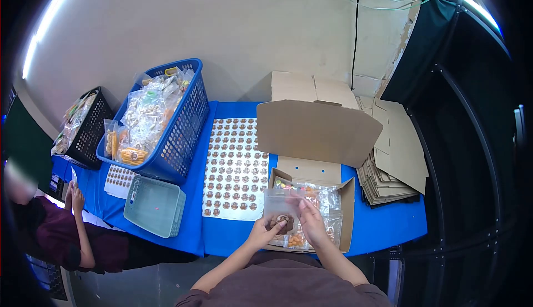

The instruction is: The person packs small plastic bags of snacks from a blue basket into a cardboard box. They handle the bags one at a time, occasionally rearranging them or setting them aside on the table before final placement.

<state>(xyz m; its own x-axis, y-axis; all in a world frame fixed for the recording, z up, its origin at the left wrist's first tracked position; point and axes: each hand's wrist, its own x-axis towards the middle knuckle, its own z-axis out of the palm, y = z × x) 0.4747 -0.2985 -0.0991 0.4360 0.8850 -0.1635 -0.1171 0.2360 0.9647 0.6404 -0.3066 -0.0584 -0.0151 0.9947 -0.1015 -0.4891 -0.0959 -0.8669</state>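
Observation:
Over an open cardboard box (347,212) at the table's front edge, my left hand (265,232) grips a clear plastic bag (282,202) with brown contents and a round sticker. My right hand (312,222) is at the upper right side of that bag, its fingers bent close together; whether they pinch the plastic is hard to make out. Beneath my hands, several clear packets (327,200) with orange and colourful contents lie in the box. Left of the box is a sheet of round stickers (233,168).
A blue basket (180,135) full of packets stands left, with a dark basket (100,123) beyond. A pale green tray (158,207) sits before them. Flattened cardboard (397,151) is stacked at right. A co-worker (61,229) is at far left.

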